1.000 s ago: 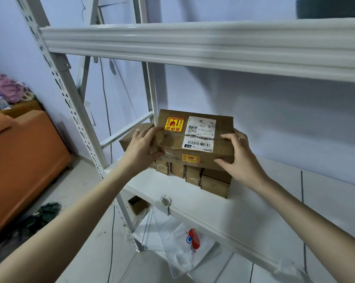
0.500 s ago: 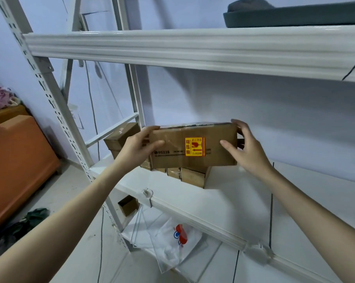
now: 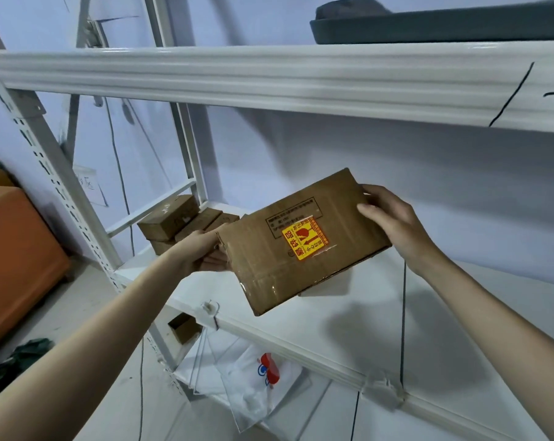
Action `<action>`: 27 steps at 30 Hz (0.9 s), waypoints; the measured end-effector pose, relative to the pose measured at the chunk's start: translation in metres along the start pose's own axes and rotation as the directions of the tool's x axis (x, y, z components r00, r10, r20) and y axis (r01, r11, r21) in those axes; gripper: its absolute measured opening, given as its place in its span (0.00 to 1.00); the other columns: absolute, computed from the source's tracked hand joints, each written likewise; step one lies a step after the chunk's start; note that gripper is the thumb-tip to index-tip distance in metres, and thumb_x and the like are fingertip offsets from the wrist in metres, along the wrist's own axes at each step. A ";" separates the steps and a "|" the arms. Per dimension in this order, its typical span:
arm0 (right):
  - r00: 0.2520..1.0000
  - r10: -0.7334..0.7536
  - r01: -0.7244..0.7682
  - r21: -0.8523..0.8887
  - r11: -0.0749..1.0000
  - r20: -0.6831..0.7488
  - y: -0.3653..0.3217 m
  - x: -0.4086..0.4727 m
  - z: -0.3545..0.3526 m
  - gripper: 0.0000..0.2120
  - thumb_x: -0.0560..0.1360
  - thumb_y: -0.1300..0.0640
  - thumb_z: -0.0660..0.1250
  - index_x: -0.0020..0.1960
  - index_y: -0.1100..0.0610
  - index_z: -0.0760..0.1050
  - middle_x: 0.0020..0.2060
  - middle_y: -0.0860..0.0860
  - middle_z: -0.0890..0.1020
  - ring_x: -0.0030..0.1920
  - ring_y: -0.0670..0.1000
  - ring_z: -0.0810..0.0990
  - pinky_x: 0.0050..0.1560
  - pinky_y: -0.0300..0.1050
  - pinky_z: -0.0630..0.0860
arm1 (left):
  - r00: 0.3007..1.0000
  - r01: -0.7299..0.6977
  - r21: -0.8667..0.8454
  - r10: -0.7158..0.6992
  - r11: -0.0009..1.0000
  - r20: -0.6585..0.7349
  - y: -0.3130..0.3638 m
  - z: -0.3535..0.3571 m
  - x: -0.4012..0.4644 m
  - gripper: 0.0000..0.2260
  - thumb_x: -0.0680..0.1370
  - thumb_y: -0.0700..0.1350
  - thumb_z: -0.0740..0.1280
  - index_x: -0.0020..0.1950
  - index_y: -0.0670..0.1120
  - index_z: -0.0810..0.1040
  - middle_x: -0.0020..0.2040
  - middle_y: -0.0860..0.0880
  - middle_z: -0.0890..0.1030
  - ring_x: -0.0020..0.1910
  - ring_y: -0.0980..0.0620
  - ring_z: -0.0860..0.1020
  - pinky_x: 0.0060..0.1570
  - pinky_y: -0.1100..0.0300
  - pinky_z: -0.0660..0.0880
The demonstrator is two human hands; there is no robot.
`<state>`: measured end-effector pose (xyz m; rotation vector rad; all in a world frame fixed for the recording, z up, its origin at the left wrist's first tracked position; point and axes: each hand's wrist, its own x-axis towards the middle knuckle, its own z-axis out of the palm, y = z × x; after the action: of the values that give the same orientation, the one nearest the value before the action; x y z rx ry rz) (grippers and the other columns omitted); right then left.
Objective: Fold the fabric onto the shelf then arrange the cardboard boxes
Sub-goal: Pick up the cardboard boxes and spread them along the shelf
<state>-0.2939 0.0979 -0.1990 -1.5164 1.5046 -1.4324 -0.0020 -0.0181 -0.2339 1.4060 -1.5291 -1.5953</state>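
The folded dark fabric (image 3: 428, 23) already lies on the upper shelf (image 3: 269, 78) at the far right, so the first half of the task looks finished, and the work now seems to be in the box-arranging part. One large cardboard box (image 3: 304, 240) is held in the air above the lower shelf (image 3: 333, 329), tilted so that its face with the yellow-and-red sticker (image 3: 305, 241) turns toward the camera and its near left corner dips down. The left hand (image 3: 202, 251) has its grip closed on the box's left end, fingers tucked beneath and partly hidden by the cardboard; the right hand (image 3: 393, 218) clasps the far right end, thumb on the printed face and fingers wrapped behind. Both forearms reach out from the near edge. A small stack of brown boxes (image 3: 180, 222) sits at the far left of the lower shelf by the upright post (image 3: 193, 148), apart from the held box. Judging by this, the lifted box has yet to be set down, and the arranging is not complete.
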 end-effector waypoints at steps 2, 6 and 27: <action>0.999 -0.033 0.033 -0.039 0.999 0.007 0.000 0.000 -0.001 0.13 0.77 0.56 0.63 0.60 0.46 0.74 0.52 0.40 0.79 0.49 0.35 0.77 0.48 0.30 0.72 | 0.999 0.020 0.040 -0.021 0.999 0.030 -0.001 0.000 0.001 0.30 0.81 0.45 0.58 0.17 0.46 0.72 0.17 0.51 0.70 0.16 0.57 0.71 0.19 0.69 0.69; 0.998 -0.068 0.067 -0.054 0.996 -0.004 0.000 0.002 -0.001 0.14 0.76 0.55 0.64 0.61 0.47 0.75 0.51 0.39 0.80 0.46 0.32 0.76 0.46 0.25 0.72 | 0.995 0.041 0.091 -0.048 0.995 0.084 -0.002 0.001 0.001 0.31 0.80 0.39 0.53 0.15 0.46 0.69 0.17 0.52 0.69 0.15 0.57 0.70 0.19 0.70 0.68; 0.907 0.364 -0.403 -0.190 0.895 -0.209 0.043 -0.021 -0.081 0.41 0.64 0.21 0.48 0.65 0.47 0.67 0.66 0.52 0.69 0.65 0.54 0.71 0.65 0.59 0.69 | 0.870 -0.363 0.268 0.221 0.892 0.440 0.016 0.096 -0.039 0.23 0.70 0.49 0.74 0.63 0.56 0.71 0.46 0.53 0.85 0.46 0.59 0.83 0.45 0.67 0.78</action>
<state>-0.3784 0.1318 -0.2226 -1.1477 2.0030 -1.2036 -0.0796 0.0512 -0.2235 0.9642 -2.2383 -1.5316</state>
